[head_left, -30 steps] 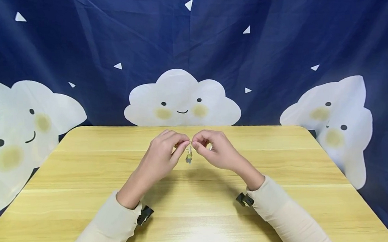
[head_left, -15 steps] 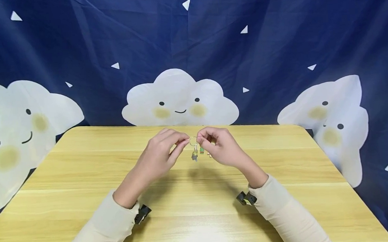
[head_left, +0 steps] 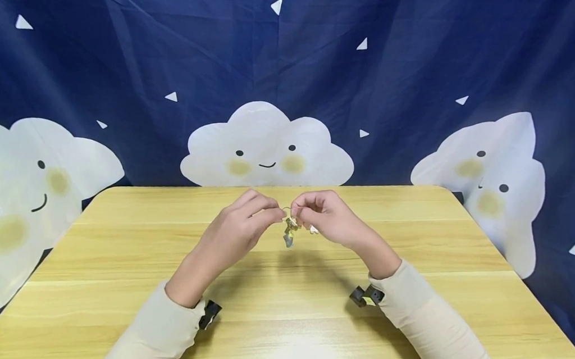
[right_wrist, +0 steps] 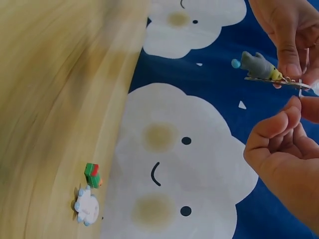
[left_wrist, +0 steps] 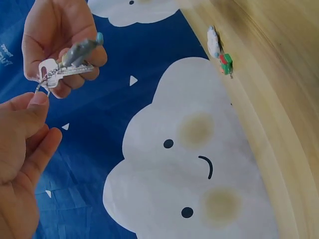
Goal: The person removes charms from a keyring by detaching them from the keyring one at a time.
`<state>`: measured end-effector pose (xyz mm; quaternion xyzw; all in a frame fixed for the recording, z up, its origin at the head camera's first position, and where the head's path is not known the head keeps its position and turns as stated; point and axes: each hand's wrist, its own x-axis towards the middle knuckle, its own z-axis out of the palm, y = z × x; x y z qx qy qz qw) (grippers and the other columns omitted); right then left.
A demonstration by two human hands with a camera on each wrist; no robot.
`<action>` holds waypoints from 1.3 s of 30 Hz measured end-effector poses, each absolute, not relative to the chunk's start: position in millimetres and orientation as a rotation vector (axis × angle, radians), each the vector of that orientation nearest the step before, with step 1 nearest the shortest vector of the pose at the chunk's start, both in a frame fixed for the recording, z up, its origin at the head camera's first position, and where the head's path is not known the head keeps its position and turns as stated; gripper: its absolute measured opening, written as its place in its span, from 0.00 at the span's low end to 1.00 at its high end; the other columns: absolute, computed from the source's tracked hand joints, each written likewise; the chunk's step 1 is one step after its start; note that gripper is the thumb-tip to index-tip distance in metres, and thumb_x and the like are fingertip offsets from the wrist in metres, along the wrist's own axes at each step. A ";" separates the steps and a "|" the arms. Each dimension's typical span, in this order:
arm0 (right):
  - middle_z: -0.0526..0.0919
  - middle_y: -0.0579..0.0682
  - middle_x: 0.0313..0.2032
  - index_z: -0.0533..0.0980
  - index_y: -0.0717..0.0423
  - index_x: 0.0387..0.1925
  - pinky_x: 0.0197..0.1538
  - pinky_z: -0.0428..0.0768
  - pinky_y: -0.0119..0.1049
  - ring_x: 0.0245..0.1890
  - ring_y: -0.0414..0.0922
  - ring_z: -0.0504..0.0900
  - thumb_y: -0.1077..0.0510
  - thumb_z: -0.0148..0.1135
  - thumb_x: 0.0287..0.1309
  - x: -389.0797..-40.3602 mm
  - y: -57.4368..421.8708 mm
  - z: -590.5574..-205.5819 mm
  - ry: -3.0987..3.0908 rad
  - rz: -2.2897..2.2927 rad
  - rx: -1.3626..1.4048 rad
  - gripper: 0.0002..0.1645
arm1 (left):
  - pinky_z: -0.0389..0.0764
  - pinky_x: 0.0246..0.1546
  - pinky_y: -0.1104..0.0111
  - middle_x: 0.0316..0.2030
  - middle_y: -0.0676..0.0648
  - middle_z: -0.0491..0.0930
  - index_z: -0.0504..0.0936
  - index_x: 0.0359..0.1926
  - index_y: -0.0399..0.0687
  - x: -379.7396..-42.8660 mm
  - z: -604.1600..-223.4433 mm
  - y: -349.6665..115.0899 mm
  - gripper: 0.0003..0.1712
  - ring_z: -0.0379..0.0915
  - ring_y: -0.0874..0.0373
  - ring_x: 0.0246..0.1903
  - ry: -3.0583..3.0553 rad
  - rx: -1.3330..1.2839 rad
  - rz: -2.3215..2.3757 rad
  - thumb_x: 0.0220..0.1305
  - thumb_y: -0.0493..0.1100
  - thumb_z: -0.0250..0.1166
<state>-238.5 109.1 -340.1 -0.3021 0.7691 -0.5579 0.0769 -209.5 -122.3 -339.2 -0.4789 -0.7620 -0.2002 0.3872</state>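
Both hands meet over the table's far part. My left hand (head_left: pixel 242 219) pinches a thin metal key ring (left_wrist: pixel 40 85) between thumb and index finger. Opposite it, my right hand (head_left: pixel 326 216) pinches the ring with its fingertips, the other fingers curled. On the ring hang a silver key (left_wrist: pixel 51 73) and a small grey figure charm (right_wrist: pixel 256 65) with a yellow part and a blue ball. In the head view the charm (head_left: pixel 289 239) dangles below the fingertips. The right wrist view shows the key edge-on beneath the charm, the ring partly hidden by fingers.
On the wooden table (head_left: pixel 289 326) lie a white figure with pale blue spots (right_wrist: pixel 86 206) and a small green and red piece (right_wrist: pixel 92 174), side by side. A blue curtain with smiling clouds (head_left: pixel 265 147) hangs behind the table's far edge.
The fingertips drew apart from a near-touching pinch, exposing the ring, then came slightly closer. The key now shows beside the charm, covering the green piece in the head view.
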 end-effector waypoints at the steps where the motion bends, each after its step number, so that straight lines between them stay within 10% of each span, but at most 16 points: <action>1: 0.76 0.56 0.26 0.79 0.64 0.34 0.28 0.69 0.30 0.25 0.45 0.71 0.67 0.52 0.69 -238.7 109.6 -340.0 2.286 -1.675 -0.898 0.11 | 0.83 0.40 0.70 0.39 0.48 0.84 0.86 0.41 0.42 -209.4 -338.9 -122.3 0.14 0.78 0.53 0.40 -1.936 -1.226 -0.496 0.58 0.24 0.71; 39: 0.81 0.43 0.27 0.84 0.54 0.37 0.32 0.79 0.35 0.27 0.41 0.77 0.64 0.68 0.65 -232.7 103.9 -342.0 2.520 -1.512 -1.452 0.02 | 0.81 0.39 0.65 0.34 0.51 0.84 0.83 0.37 0.41 -207.6 -340.2 -117.5 0.07 0.78 0.56 0.36 -2.016 -1.009 -0.853 0.61 0.28 0.69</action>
